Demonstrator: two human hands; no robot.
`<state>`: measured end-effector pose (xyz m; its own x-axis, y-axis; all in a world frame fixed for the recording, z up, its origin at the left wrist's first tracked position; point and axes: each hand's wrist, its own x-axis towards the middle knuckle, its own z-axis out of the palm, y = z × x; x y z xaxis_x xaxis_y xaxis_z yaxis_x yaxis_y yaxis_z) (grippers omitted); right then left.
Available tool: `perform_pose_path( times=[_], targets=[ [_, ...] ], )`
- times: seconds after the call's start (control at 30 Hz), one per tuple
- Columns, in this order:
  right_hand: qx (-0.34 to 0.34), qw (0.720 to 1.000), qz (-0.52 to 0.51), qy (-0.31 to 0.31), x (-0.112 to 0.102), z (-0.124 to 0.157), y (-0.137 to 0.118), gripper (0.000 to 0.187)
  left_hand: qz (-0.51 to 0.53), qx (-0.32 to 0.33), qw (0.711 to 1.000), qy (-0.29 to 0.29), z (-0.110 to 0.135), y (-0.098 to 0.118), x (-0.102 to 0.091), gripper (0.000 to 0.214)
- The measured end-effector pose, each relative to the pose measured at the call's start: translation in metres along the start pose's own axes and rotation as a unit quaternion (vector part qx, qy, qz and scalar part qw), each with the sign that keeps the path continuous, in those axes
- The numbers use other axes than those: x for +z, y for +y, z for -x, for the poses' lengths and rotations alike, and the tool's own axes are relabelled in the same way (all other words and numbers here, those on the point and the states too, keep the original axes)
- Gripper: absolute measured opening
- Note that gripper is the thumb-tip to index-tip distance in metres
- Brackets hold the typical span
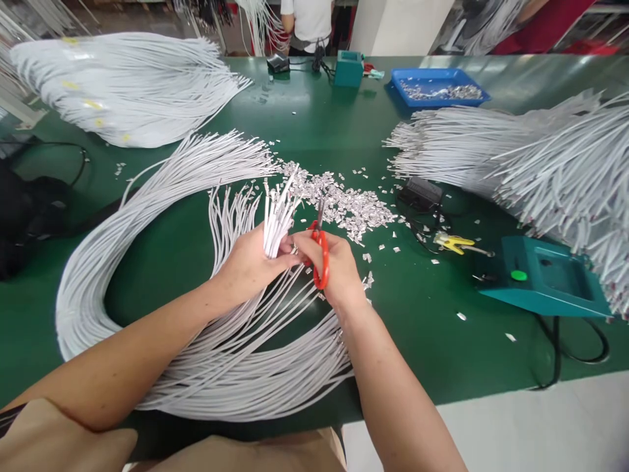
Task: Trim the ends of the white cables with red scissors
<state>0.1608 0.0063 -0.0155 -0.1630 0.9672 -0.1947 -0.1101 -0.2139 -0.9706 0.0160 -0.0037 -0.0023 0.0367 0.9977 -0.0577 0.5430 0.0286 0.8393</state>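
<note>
My left hand (248, 262) is closed around a small bunch of white cable ends (278, 219) that stick up from the fist. In my right hand (339, 265) is a pair of scissors (321, 259) with red handles, its dark blades pointing away from me. The fingertips of both hands meet near the cables, and what lies between them is too small to make out. A large looped bundle of white cables (93, 262) curves around my left arm. Past my hands lies a heap of small whitish cut pieces (351, 206).
More cable bundles lie at the back left (132, 88) and right (452, 147). A blue tray (410, 99) holds small bits. On the right are a teal machine (550, 278), yellow-handled pliers (455, 243) and a black adapter (420, 195). A person (309, 23) is beyond the table.
</note>
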Motion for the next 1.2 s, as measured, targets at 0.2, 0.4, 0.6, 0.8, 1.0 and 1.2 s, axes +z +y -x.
perform_pose_path(
  times=[0.2,0.4,0.6,0.8,1.0,1.2],
  targets=[
    [0.007,0.999,-0.044,-0.021,-0.009,-0.001,-0.008,0.014,0.053,-0.015,0.998,-0.019,-0.006,-0.007,-0.008,0.021],
    [0.015,0.999,-0.044,-0.013,-0.009,-0.003,-0.005,0.008,0.098,-0.012,0.994,-0.037,-0.009,-0.017,-0.009,0.024],
    [0.025,0.998,-0.059,-0.019,-0.01,-0.003,-0.003,0.009,0.135,-0.024,0.989,-0.046,-0.009,-0.022,-0.009,0.026],
    [0.001,0.999,-0.045,-0.012,-0.009,-0.001,-0.003,0.008,0.134,-0.026,0.989,-0.052,-0.01,-0.02,-0.01,0.028],
    [0.013,0.999,-0.042,-0.004,-0.008,-0.001,-0.003,0.009,0.124,-0.031,0.99,-0.055,-0.01,-0.02,-0.012,0.029],
    [-0.015,1.0,0.002,0.027,-0.005,-0.002,0.001,0.005,0.154,-0.036,0.984,-0.083,-0.009,-0.015,-0.012,0.028]
  ],
)
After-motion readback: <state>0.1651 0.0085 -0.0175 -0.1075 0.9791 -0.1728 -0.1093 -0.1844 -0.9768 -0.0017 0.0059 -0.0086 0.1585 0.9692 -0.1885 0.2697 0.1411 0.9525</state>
